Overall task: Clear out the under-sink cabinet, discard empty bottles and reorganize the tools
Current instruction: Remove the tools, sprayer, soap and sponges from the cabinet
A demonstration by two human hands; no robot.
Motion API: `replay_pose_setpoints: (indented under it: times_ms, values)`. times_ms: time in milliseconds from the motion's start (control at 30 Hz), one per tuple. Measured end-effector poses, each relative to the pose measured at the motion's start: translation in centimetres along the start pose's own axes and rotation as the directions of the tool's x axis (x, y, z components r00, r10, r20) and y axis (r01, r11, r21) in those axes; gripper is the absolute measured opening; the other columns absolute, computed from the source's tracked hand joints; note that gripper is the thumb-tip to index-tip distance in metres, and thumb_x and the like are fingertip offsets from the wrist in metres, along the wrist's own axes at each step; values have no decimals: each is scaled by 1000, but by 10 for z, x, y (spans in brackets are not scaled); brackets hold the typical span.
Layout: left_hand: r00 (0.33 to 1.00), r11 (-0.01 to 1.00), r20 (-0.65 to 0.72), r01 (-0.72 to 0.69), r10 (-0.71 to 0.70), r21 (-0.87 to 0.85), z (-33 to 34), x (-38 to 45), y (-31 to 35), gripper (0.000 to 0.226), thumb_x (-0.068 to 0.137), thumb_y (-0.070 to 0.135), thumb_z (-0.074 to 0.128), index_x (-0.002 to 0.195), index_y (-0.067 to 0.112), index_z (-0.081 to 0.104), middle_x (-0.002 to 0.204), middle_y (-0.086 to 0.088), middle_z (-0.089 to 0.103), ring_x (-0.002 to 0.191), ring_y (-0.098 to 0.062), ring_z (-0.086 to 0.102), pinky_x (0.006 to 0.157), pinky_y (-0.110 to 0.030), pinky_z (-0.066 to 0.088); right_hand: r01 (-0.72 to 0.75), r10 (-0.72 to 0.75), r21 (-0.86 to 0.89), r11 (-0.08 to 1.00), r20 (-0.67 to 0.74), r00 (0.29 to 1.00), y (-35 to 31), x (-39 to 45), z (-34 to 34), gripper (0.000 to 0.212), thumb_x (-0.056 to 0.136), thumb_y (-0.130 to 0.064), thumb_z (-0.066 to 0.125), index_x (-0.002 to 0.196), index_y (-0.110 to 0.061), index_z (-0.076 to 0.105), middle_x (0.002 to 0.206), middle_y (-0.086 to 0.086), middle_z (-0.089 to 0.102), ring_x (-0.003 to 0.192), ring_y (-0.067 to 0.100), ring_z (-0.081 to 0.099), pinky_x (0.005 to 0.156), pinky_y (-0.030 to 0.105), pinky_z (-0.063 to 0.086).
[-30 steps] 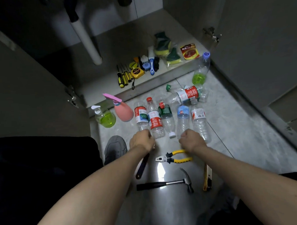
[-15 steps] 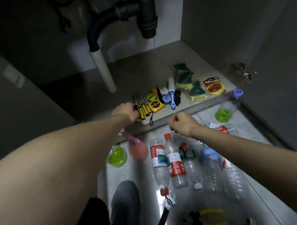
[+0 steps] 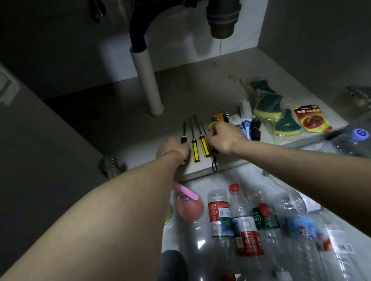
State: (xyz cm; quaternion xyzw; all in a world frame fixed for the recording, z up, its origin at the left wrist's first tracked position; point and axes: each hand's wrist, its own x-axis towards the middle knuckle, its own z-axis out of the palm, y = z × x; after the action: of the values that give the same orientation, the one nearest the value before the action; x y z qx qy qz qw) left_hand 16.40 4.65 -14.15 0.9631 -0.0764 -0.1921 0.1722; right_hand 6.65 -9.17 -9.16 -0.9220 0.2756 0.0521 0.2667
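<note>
Both hands reach onto the front edge of the cabinet floor (image 3: 199, 91) in the head view. The left hand (image 3: 172, 150) has its fingers curled round the handle of the leftmost screwdriver (image 3: 183, 133), whose dark shaft points toward the back of the cabinet. The right hand (image 3: 223, 137) is closed in a loose fist over the rightmost end of the tool row, about where a yellow tape measure (image 3: 211, 125) peeks out beyond its knuckles; whether it actually grips that or something else, I cannot tell, though a black wrist loop (image 3: 214, 164) dangles below it over the cabinet lip. Between the two hands lie two more yellow-and-black screwdrivers (image 3: 198, 147), side by side and parallel. Just right of the right hand sit a blue-and-white brush (image 3: 246, 125), a small black tool (image 3: 256, 129), bagged green-and-yellow sponges (image 3: 267, 105) and a red packet (image 3: 312, 119). A white drain pipe (image 3: 148, 85) stands upright on the cabinet floor behind the tools, under a dark elbow. On the pale tiled floor in front lie several clear plastic bottles (image 3: 244, 226) with red, green and blue labels, close together, beside a pink spray bottle (image 3: 190, 205). Another clear bottle with a blue cap (image 3: 360, 134) stands at the cabinet's right corner.
</note>
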Motion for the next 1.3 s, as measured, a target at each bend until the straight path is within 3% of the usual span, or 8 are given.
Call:
replay_pose_setpoints:
  times_ms: [267, 433, 533, 733, 900, 1000, 1133, 1300]
  values:
    - [997, 988, -47, -57, 64, 141, -21, -1, -34, 47, 89, 60, 51, 94, 17, 70, 93, -5, 67, 90, -29, 62, 67, -31, 41, 128, -136, -281, 951, -10, 991, -30, 6, 35, 33, 89, -50, 65, 87, -17, 63, 101, 10, 68, 97, 34, 64, 68, 35, 47]
    - [995, 991, 27, -98, 96, 86, -27, 2, -39, 49, 77, 68, 63, 75, 19, 63, 78, -1, 66, 78, -24, 62, 61, -29, 40, 122, -155, -503, 856, -23, 988, -45, 11, 49, 37, 87, -53, 67, 101, -19, 66, 88, 5, 61, 84, 26, 59, 63, 33, 39]
    - [996, 999, 73, -41, 43, -34, -27, 7, -30, 41, 71, 55, 71, 74, 14, 67, 77, -5, 68, 69, -26, 66, 56, -33, 57, 13, -25, -305, 952, -35, 999, -45, 12, 45, 29, 81, -42, 73, 82, -16, 59, 97, 7, 68, 92, 30, 64, 65, 31, 41]
    - [990, 993, 140, 49, -34, -105, -36, 1, -19, 37, 75, 46, 74, 78, 11, 63, 80, -8, 66, 72, -29, 69, 56, -42, 62, -126, 133, 123, 984, -43, 990, -22, -18, 5, 32, 71, -35, 74, 63, -11, 54, 70, 5, 58, 75, 31, 58, 60, 28, 40]
    - [891, 872, 445, 283, -85, -400, -69, -18, 10, 36, 106, 22, 41, 74, 7, 46, 69, -12, 50, 48, -24, 56, 35, -26, 47, -121, 120, 169, 978, 19, 993, 31, -82, -39, 38, 76, -44, 66, 66, -8, 65, 62, 1, 68, 62, 23, 68, 56, 34, 56]
    - [921, 899, 380, 239, -91, -366, -102, -41, 39, 31, 106, 10, 37, 76, 3, 40, 71, -13, 42, 47, -23, 50, 35, -23, 44, -149, 133, 249, 957, 82, 988, 74, -126, -56, 23, 79, -32, 68, 81, -9, 66, 61, 4, 72, 51, 22, 70, 47, 38, 59]
    - [941, 908, 336, 117, 28, -402, -108, -91, 83, 26, 104, 4, 36, 78, 4, 42, 72, -13, 45, 56, -22, 47, 41, -27, 48, -209, 183, 216, 954, 135, 974, 126, -183, -75, 21, 79, -27, 70, 83, -7, 66, 77, 15, 73, 68, 33, 73, 61, 50, 61]
    - [815, 876, 551, 125, 176, -465, -61, -182, 123, 28, 107, 6, 27, 84, 9, 43, 65, -8, 54, 52, -15, 52, 42, -22, 43, -307, 277, 171, 936, 176, 945, 175, -248, -86, 22, 82, -30, 68, 88, -9, 70, 74, 11, 74, 68, 29, 74, 64, 44, 63]
